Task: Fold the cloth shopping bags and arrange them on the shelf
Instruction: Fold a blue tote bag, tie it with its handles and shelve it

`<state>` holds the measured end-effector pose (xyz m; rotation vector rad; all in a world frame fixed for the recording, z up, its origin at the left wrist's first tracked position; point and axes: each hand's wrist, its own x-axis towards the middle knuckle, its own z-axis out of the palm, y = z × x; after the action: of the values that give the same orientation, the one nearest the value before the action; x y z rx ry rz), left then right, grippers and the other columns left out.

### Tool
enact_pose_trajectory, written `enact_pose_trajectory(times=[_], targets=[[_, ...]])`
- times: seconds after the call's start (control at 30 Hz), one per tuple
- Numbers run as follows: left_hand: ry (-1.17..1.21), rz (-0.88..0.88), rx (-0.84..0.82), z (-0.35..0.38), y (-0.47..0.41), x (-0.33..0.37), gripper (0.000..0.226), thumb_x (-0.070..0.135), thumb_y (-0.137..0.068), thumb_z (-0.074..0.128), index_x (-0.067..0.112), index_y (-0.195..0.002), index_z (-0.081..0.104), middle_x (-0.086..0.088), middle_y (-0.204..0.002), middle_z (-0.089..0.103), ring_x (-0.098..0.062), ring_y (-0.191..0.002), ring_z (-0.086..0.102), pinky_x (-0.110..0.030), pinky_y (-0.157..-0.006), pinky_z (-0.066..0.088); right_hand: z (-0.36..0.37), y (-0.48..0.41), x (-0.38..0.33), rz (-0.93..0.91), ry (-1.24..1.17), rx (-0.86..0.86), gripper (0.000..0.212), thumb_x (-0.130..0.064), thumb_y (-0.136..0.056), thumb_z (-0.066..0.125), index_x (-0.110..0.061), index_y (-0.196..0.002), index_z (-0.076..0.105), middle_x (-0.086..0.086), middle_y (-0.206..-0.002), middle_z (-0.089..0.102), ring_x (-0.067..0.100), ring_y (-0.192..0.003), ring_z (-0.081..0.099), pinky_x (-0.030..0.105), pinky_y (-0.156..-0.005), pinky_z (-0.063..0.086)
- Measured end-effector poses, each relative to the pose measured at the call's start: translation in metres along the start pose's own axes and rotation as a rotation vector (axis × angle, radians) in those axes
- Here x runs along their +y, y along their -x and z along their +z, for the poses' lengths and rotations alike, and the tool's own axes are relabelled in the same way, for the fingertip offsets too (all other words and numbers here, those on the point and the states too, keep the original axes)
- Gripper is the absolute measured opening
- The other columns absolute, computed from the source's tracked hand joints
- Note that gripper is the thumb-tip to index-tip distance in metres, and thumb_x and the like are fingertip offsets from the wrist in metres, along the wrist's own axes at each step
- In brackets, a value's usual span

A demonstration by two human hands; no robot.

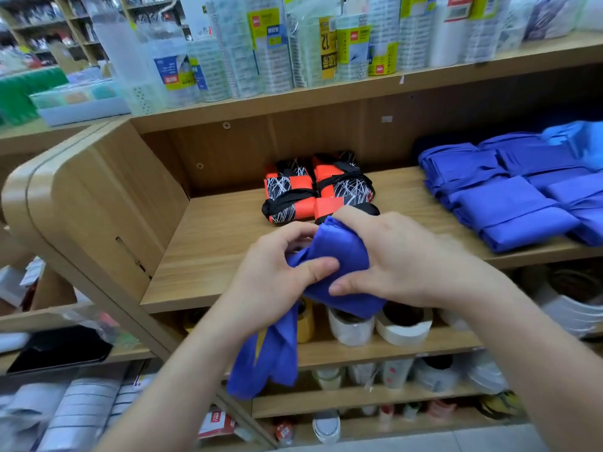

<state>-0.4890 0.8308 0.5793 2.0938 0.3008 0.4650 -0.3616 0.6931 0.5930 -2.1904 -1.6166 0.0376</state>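
A blue cloth bag (339, 252) is bunched between both hands in front of the wooden shelf (212, 243). My left hand (270, 275) grips its left side, thumb pressed on the fabric. My right hand (398, 256) wraps over its top and right side. The bag's handles (264, 360) hang down below my left wrist. Two folded orange-and-black patterned bags (313, 187) lie side by side at the back middle of the shelf. A stack of several folded blue bags (509, 194) fills the shelf's right part.
Rolls of tape in plastic sleeves (293, 47) line the shelf above. Tape rolls (401, 321) sit on the shelf below, with more packaged goods lower down. The rounded wooden side panel (81, 197) closes the shelf at the left.
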Motion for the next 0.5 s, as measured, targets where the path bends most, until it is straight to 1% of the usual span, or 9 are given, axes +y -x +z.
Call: enact_pose_trajectory(times=[0.07,0.13,0.2,0.23,0.33,0.4,0.43,0.47,0.5], targets=[[-0.17,-0.014,-0.141,-0.016,0.0,-0.004,0.052,0.007,-0.079,0.078,0.032,-0.121,0.06,0.011,-0.108,0.071,-0.005,-0.098,0.066,-0.028,-0.091,0.05,-0.009,0.006,0.008,-0.02,0.039,0.062,0.048,-0.052,-0.073,0.076,-0.03,-0.1,0.042,-0.011,-0.075,0.055,0.018,-0.072,0.052,0.037,-0.063,0.039],[-0.159,-0.059,-0.221,-0.034,0.001,-0.009,0.056,0.004,-0.08,0.077,0.039,-0.121,0.06,0.007,-0.101,0.073,-0.009,-0.082,0.068,-0.026,-0.079,0.055,-0.023,0.014,0.021,-0.014,0.089,0.112,0.043,-0.05,-0.075,0.071,-0.031,-0.103,0.044,-0.009,-0.078,0.06,0.022,-0.075,0.057,0.04,-0.065,0.044],[0.061,-0.096,-0.222,-0.051,0.003,-0.015,0.047,0.007,-0.08,0.077,0.034,-0.117,0.066,-0.003,-0.08,0.073,-0.013,-0.058,0.061,-0.022,-0.057,0.053,-0.035,0.021,0.033,0.007,0.1,0.112,0.038,-0.048,-0.076,0.067,-0.032,-0.102,0.045,-0.011,-0.076,0.059,0.022,-0.075,0.056,0.04,-0.065,0.044],[0.179,-0.11,-0.183,-0.058,0.004,-0.02,0.04,0.015,-0.079,0.078,0.03,-0.114,0.069,-0.005,-0.072,0.07,-0.013,-0.051,0.058,-0.02,-0.051,0.05,-0.039,0.024,0.037,0.011,0.081,0.099,0.036,-0.045,-0.077,0.068,-0.033,-0.101,0.044,-0.014,-0.075,0.058,0.02,-0.074,0.056,0.04,-0.066,0.043],[0.461,-0.148,-0.087,-0.071,0.006,-0.031,0.033,0.033,-0.073,0.083,0.018,-0.101,0.075,-0.008,-0.072,0.069,-0.014,-0.045,0.055,-0.016,-0.047,0.047,-0.042,0.03,0.041,0.0,-0.013,0.082,0.034,-0.035,-0.079,0.073,-0.037,-0.098,0.045,-0.018,-0.076,0.058,0.01,-0.072,0.053,0.034,-0.068,0.044],[0.5,-0.203,-0.073,-0.068,0.007,-0.035,0.02,0.031,-0.079,0.075,0.018,-0.094,0.076,-0.007,-0.076,0.07,-0.015,-0.05,0.057,-0.017,-0.049,0.048,-0.042,0.034,0.042,-0.005,-0.003,0.082,0.033,-0.032,-0.08,0.074,-0.034,-0.099,0.047,-0.016,-0.076,0.059,0.011,-0.071,0.054,0.037,-0.068,0.046],[0.419,-0.225,-0.053,-0.064,0.008,-0.034,0.014,0.028,-0.084,0.068,0.02,-0.092,0.076,-0.005,-0.082,0.072,-0.016,-0.059,0.062,-0.019,-0.056,0.051,-0.042,0.036,0.042,-0.004,0.029,0.083,0.033,-0.031,-0.08,0.074,-0.034,-0.099,0.047,-0.016,-0.075,0.059,0.012,-0.071,0.054,0.038,-0.068,0.047],[0.26,-0.198,-0.01,-0.062,0.007,-0.033,0.014,0.024,-0.088,0.063,0.024,-0.091,0.077,-0.001,-0.089,0.073,-0.015,-0.074,0.066,-0.022,-0.067,0.053,-0.043,0.037,0.043,0.001,0.065,0.087,0.034,-0.031,-0.08,0.074,-0.035,-0.098,0.046,-0.017,-0.073,0.058,0.012,-0.069,0.053,0.039,-0.066,0.046],[0.061,-0.106,0.077,-0.059,0.007,-0.03,0.015,0.021,-0.091,0.062,0.026,-0.091,0.077,0.004,-0.095,0.072,-0.012,-0.089,0.066,-0.025,-0.077,0.051,-0.044,0.038,0.044,0.007,0.094,0.09,0.034,-0.031,-0.08,0.074,-0.036,-0.097,0.045,-0.018,-0.07,0.056,0.01,-0.067,0.052,0.038,-0.065,0.045]])
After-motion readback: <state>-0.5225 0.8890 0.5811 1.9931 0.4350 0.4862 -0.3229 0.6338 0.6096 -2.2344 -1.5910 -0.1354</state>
